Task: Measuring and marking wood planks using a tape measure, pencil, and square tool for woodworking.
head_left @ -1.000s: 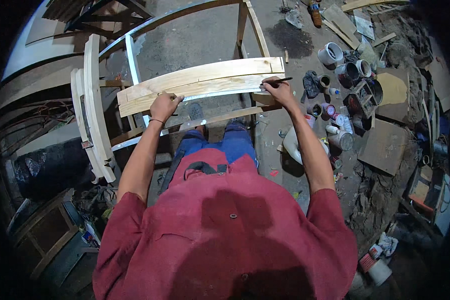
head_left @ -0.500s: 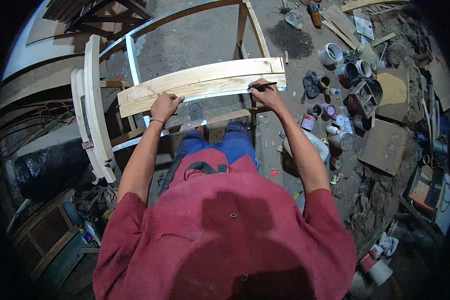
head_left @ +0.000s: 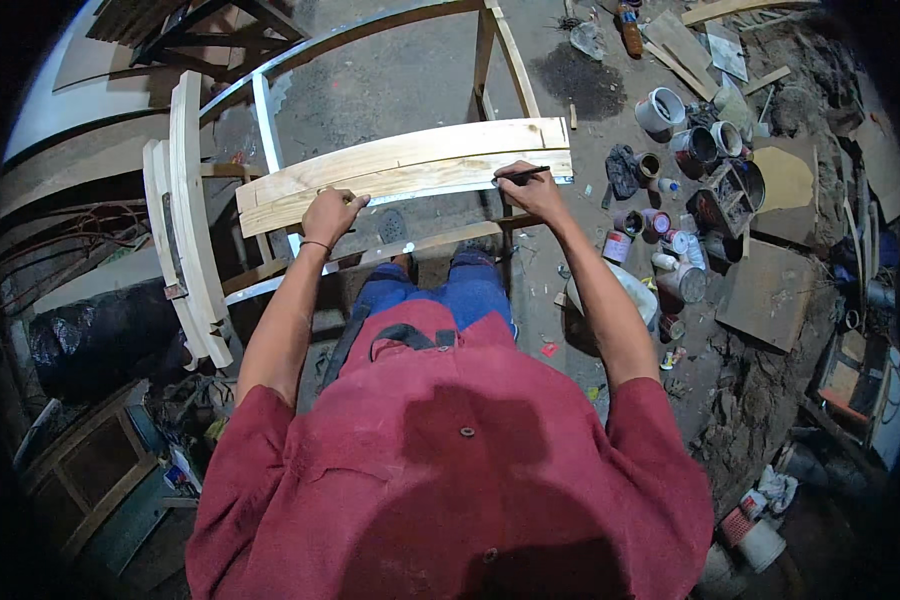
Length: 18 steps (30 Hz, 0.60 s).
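Two pale wooden boards [head_left: 403, 152] lie side by side across a wooden frame [head_left: 266, 120]. My left hand [head_left: 333, 212] has its fingers closed on the near board's front edge, left of centre; whether anything small is also in them is hidden. A pale strip [head_left: 420, 195] runs along that edge between my hands. My right hand [head_left: 525, 190] is closed on a dark, thin pencil-like stick [head_left: 535, 170], with its fingertips at the near board's front edge, toward the right end.
Stacked curved boards [head_left: 195, 220] stand at the left. Paint cans and buckets [head_left: 660, 108], scrap boards [head_left: 765, 290] and a plastic bottle [head_left: 631, 30] lie on the floor at the right. A black bundle [head_left: 90, 330] is at the lower left. My feet show below the frame.
My right hand has moved left along the near board's front edge with the dark stick, mostly during the first half second. My left hand has stayed in place.
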Each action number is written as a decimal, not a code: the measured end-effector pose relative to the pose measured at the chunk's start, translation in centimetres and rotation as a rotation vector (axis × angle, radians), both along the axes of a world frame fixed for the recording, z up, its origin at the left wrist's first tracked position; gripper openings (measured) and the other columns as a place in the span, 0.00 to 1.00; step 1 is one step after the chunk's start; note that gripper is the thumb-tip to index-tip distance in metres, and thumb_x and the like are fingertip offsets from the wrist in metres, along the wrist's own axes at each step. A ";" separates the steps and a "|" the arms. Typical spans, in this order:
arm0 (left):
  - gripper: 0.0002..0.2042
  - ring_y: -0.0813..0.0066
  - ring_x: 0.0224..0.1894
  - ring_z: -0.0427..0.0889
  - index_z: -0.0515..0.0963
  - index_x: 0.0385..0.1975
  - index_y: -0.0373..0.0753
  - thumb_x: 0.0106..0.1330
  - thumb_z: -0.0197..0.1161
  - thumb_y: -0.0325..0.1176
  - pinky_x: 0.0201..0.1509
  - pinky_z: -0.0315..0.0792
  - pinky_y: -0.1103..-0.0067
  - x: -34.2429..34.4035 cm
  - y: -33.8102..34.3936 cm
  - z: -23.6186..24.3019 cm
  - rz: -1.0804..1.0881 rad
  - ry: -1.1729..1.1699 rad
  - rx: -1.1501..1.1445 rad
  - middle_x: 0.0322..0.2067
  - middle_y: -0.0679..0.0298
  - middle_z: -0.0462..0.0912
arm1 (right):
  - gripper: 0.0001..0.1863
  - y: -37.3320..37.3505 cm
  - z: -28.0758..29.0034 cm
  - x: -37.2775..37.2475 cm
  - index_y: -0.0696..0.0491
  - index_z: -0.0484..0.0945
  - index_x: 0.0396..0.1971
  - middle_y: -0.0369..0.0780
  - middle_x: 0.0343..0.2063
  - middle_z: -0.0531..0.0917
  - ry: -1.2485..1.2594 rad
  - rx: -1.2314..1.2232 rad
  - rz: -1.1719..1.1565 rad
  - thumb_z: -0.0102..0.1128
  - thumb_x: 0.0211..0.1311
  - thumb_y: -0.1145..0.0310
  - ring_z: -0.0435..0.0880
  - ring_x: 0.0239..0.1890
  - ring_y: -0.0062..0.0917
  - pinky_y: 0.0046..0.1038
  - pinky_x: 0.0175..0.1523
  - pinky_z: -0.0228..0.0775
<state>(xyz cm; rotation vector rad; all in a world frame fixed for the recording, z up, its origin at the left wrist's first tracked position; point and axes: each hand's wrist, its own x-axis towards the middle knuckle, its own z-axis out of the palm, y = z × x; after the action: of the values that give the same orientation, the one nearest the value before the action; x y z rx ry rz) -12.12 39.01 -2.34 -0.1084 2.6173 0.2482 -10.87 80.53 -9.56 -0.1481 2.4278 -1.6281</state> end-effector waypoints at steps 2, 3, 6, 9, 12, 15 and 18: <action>0.26 0.45 0.47 0.89 0.92 0.43 0.46 0.67 0.64 0.63 0.52 0.81 0.56 0.0 -0.2 0.0 0.001 -0.014 -0.015 0.44 0.47 0.89 | 0.11 0.0 0.3 0.0 0.55 0.90 0.43 0.40 0.41 0.90 -0.012 -0.011 -0.003 0.70 0.64 0.66 0.89 0.44 0.27 0.30 0.53 0.81; 0.26 0.45 0.47 0.89 0.92 0.43 0.46 0.67 0.64 0.63 0.52 0.81 0.56 0.0 -0.2 -0.2 0.002 -0.015 -0.014 0.44 0.47 0.89 | 0.11 0.0 0.4 0.0 0.55 0.90 0.43 0.40 0.41 0.91 -0.025 -0.021 -0.008 0.70 0.64 0.66 0.89 0.45 0.27 0.30 0.54 0.81; 0.26 0.45 0.48 0.89 0.92 0.43 0.46 0.67 0.64 0.64 0.52 0.81 0.56 -0.1 0.0 -0.1 0.013 -0.023 0.012 0.46 0.47 0.88 | 0.12 -0.1 0.5 0.0 0.55 0.90 0.42 0.40 0.40 0.91 -0.009 -0.034 -0.032 0.71 0.64 0.65 0.89 0.43 0.25 0.28 0.52 0.79; 0.26 0.46 0.47 0.89 0.92 0.43 0.46 0.67 0.64 0.64 0.51 0.81 0.56 -0.1 0.3 0.1 0.027 -0.042 -0.018 0.44 0.47 0.89 | 0.11 0.0 0.3 0.0 0.56 0.90 0.42 0.40 0.40 0.91 -0.096 -0.034 -0.031 0.71 0.65 0.65 0.89 0.44 0.25 0.29 0.53 0.79; 0.26 0.46 0.46 0.89 0.92 0.42 0.45 0.67 0.65 0.64 0.50 0.82 0.56 0.1 0.2 0.2 0.009 -0.005 -0.017 0.41 0.48 0.89 | 0.11 -0.1 0.3 0.0 0.54 0.90 0.42 0.40 0.40 0.92 -0.092 -0.044 -0.056 0.72 0.63 0.65 0.89 0.45 0.26 0.30 0.55 0.80; 0.26 0.46 0.45 0.90 0.92 0.42 0.45 0.67 0.65 0.64 0.49 0.82 0.56 -0.1 0.3 0.4 -0.002 0.009 0.002 0.40 0.48 0.90 | 0.13 0.3 -0.4 -0.2 0.54 0.90 0.43 0.40 0.39 0.91 -0.084 -0.009 -0.032 0.71 0.64 0.62 0.89 0.44 0.27 0.29 0.54 0.80; 0.26 0.46 0.45 0.90 0.92 0.42 0.45 0.67 0.64 0.64 0.50 0.82 0.57 0.0 0.0 0.4 0.030 -0.004 0.009 0.41 0.47 0.90 | 0.15 -0.1 0.0 -0.5 0.52 0.90 0.44 0.40 0.39 0.91 -0.155 0.054 -0.066 0.70 0.64 0.58 0.89 0.42 0.26 0.28 0.51 0.80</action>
<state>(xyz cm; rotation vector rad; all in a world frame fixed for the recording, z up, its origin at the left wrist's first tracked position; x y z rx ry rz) -12.11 38.96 -1.91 -0.1449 2.6121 0.2706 -11.38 80.47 -9.57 0.0661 2.3789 -1.5366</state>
